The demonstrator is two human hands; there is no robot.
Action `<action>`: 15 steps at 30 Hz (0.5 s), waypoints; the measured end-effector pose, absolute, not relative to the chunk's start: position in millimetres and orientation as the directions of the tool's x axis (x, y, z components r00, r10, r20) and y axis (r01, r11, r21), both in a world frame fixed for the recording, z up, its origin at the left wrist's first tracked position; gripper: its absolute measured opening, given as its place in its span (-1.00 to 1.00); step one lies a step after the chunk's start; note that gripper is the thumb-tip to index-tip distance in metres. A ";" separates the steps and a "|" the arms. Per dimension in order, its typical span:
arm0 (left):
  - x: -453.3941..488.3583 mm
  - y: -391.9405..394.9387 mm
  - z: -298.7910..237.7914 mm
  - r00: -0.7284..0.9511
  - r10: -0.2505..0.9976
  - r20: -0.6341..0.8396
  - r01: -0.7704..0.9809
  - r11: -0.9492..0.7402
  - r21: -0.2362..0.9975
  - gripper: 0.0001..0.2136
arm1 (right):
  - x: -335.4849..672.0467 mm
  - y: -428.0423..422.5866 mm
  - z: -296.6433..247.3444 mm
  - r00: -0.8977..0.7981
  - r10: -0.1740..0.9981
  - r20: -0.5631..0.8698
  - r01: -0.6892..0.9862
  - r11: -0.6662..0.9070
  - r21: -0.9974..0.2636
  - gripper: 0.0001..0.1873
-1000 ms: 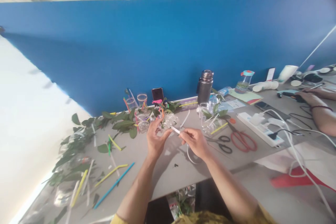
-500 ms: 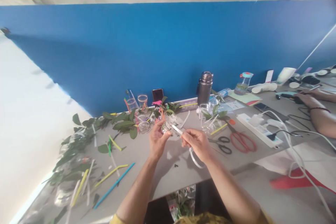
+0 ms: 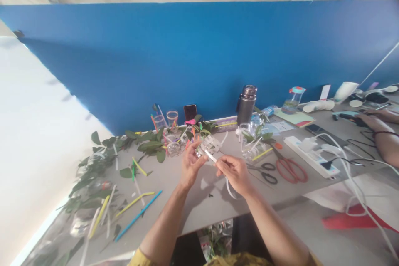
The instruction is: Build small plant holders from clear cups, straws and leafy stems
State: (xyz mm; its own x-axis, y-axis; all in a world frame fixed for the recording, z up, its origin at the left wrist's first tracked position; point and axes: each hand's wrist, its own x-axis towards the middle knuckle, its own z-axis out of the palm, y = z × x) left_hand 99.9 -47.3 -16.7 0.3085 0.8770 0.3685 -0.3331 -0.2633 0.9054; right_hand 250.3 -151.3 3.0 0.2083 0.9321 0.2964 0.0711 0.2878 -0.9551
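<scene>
**Pinch grip at mid-frame**

Setting: blue wall (image 3: 156, 62) behind a long grey table (image 3: 199, 208), seen at a slant from the head camera.

Far edge of table, left to right: plastic cups (image 3: 172, 118), a phone (image 3: 190, 112), a steel flask (image 3: 246, 106) and a glass jar (image 3: 254, 149) holding leafy cuttings. Loose leaves (image 3: 149, 146) lie in a band left of the hands. A blue straw (image 3: 139, 216) and a yellow straw (image 3: 134, 204) lie on the near left.

Right of the hands: black-handled scissors (image 3: 266, 172) just beside red-handled scissors (image 3: 291, 170), then a white power strip (image 3: 311, 157) with cables. At far right, a co-worker's hand (image 3: 370, 121) rests over a dark object, apart from the person's own hands.

Work zone: both hands are raised above the table, close together, not resting on it. The left hand (image 3: 190, 165) is partly open, fingers curled upward, tips against a clear plastic piece (image 3: 206, 146) and holding it up near the leaves. The exact form of the piece is hard to tell.

The right hand (image 3: 235, 172) is nearly closed, thumb and forefinger pinching a white strip (image 3: 210, 156). The strip's tip reaches the clear plastic piece; its tail curves down below the hand.
</scene>
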 end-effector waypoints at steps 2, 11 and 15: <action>100.5 -47.0 -18.0 0.278 0.871 0.406 -0.287 -0.328 0.900 -0.48 | 252.5 -155.0 5.3 0.190 0.931 0.312 0.025 0.313 -0.949 -0.59; 99.2 -47.2 -21.3 0.345 0.774 0.531 -0.237 -0.476 0.847 -0.52 | 265.2 -152.6 -0.2 0.345 0.899 0.269 0.028 0.277 -0.961 -0.53; 97.6 -48.7 -18.9 0.343 0.777 0.528 -0.213 -0.483 0.849 -0.52 | 265.4 -153.2 3.1 0.355 0.895 0.271 0.054 0.270 -0.961 -0.51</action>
State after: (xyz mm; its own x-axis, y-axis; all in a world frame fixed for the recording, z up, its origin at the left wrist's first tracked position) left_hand 97.6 -48.7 -18.9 0.3433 0.7769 0.5278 -0.2128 -0.4830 0.8494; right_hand 265.4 -153.2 3.1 0.3554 0.8945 0.2711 0.0545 0.2697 -0.9614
